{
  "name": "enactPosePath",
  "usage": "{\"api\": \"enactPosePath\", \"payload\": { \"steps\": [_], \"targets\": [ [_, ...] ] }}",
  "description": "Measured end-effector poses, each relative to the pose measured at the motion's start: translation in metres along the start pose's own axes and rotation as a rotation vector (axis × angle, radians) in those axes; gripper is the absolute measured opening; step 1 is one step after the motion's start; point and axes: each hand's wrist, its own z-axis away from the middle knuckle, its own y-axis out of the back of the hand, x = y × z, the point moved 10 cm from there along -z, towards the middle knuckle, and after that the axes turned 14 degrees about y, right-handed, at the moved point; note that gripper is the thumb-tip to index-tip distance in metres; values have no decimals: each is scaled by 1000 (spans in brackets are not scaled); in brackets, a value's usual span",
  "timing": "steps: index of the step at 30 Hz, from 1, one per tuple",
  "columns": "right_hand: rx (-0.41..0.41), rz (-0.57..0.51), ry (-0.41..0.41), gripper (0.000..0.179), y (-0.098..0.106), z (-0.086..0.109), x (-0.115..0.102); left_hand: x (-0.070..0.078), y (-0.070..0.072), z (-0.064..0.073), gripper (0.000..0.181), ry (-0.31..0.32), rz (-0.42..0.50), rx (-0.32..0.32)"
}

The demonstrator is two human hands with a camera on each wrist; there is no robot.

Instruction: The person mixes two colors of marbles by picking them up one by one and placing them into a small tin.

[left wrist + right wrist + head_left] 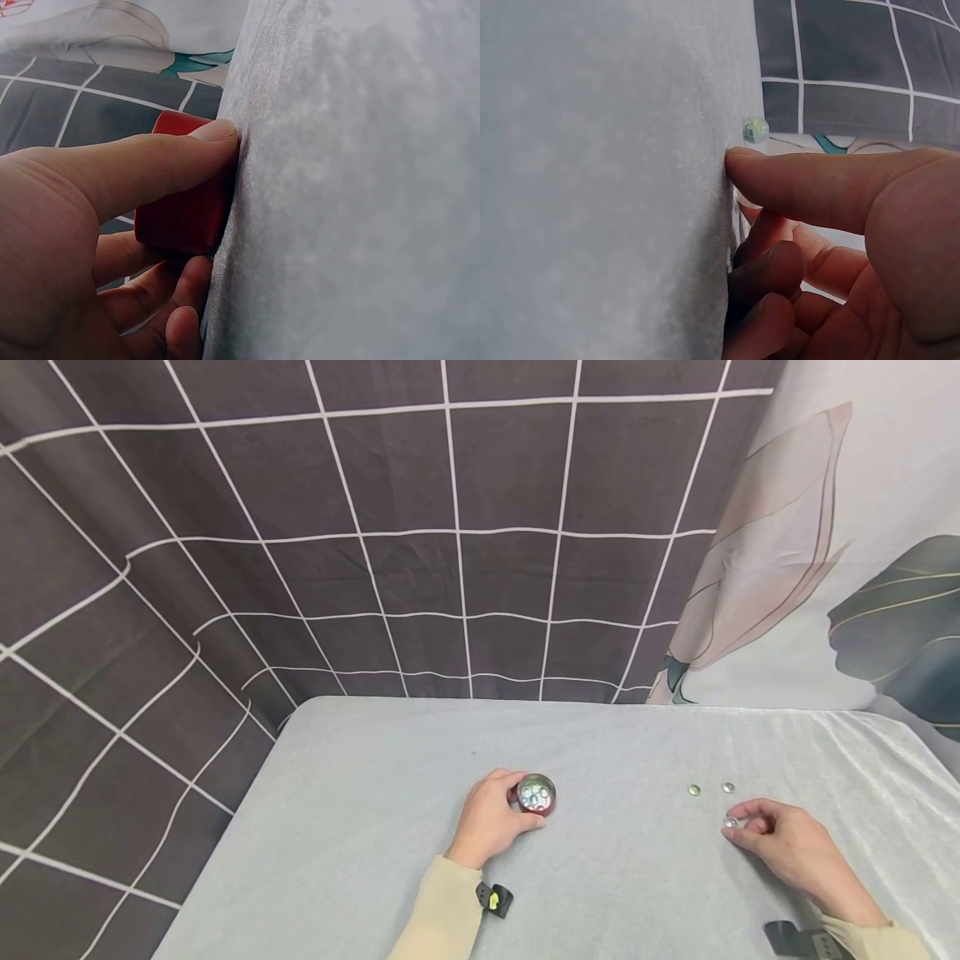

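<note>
My left hand (491, 818) grips a small round red container (537, 795) that stands on the table, thumb at the near side and fingers around the far side. Several clear, glassy round pieces show inside its open top. In the left wrist view the container's red side wall (184, 221) shows below the thumb. Farther right, my right hand (795, 847) pinches a clear glass gem (731, 821) between thumb and forefinger, low at the cloth. Just beyond it lie a greenish glass gem (693, 790) and another clear one (728, 787).
A pale grey velvety cloth (360, 793) covers the table. Behind and to the left hangs a dark curtain (397, 485) with a white grid. A light leaf-patterned curtain (795, 635) hangs at the back right.
</note>
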Motion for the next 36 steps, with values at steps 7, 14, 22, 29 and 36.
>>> {"api": "enactPosePath", "payload": {
  "steps": [7,14,22,29,36],
  "targets": [
    [-1,-12,-16,27,0,0,1,1,1,0,56,5,-8,0],
    [-4,-9,-12,27,-1,0,1,2,1,1,56,-2,-11,1],
    [15,-15,1,25,0,2,0,2,1,0,55,-8,-10,5],
    [9,-11,-12,26,3,1,-1,2,1,0,55,-9,-10,4],
    [-10,-35,-40,30,3,1,-3,1,1,0,56,-1,-11,0]
  ]
}}
